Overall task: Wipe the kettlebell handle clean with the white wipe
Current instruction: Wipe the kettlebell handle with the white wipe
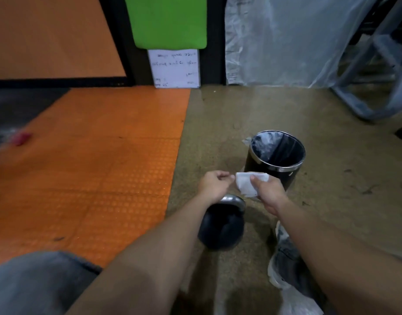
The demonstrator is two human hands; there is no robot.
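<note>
The right hand (267,192) is pinching the white wipe (247,184); the left hand (214,184) is curling closed beside it, both above the black kettlebell (221,226) sitting on the floor (240,114), its steel handle (233,200) nearest the far black bin (276,156); the wall note's (175,68) handwriting is unreadable

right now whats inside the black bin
The black bin holds a clear plastic liner; no rubbish shows. Its near inner wall and the bottom are hidden.
</note>
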